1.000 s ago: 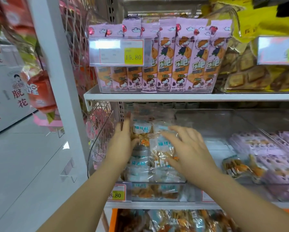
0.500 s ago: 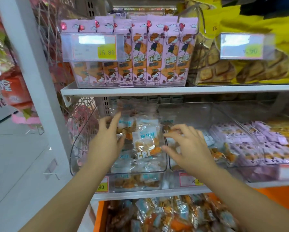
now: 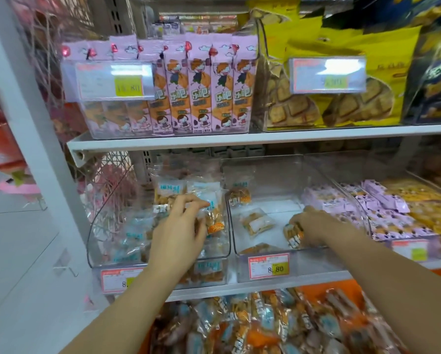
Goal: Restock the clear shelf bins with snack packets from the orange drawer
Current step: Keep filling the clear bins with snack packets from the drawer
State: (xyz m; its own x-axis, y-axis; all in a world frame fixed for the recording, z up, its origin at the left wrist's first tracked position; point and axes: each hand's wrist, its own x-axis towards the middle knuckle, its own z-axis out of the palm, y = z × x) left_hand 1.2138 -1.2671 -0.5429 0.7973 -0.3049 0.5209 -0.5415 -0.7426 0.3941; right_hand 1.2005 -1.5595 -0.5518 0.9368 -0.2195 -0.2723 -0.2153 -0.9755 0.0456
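Observation:
Two clear shelf bins sit side by side on the lower shelf. The left bin [image 3: 97, 226] is packed with clear snack packets with blue labels. My left hand [image 3: 176, 233] reaches into it and pinches one upright packet [image 3: 213, 221] between fingers and thumb. The middle bin [image 3: 270, 167] holds only a few packets, one of them a loose packet [image 3: 256, 222] lying flat. My right hand [image 3: 316, 224] is inside this bin, fingers curled over a packet [image 3: 293, 235] near the front wall. Below the shelf, the orange drawer [image 3: 316, 290] is open and full of the same packets [image 3: 240, 328].
A third bin [image 3: 367, 200] to the right holds purple packets. The upper shelf [image 3: 240, 139] carries pink cartoon boxes [image 3: 201, 85] and yellow cracker bags [image 3: 342, 47]. Price tags [image 3: 269, 267] hang on the bin fronts. A white upright post [image 3: 22, 123] stands at left.
My right hand has left the left bin and moved right into the middle bin, now holding a packet there. My left hand has shifted right onto a packet in the left bin.

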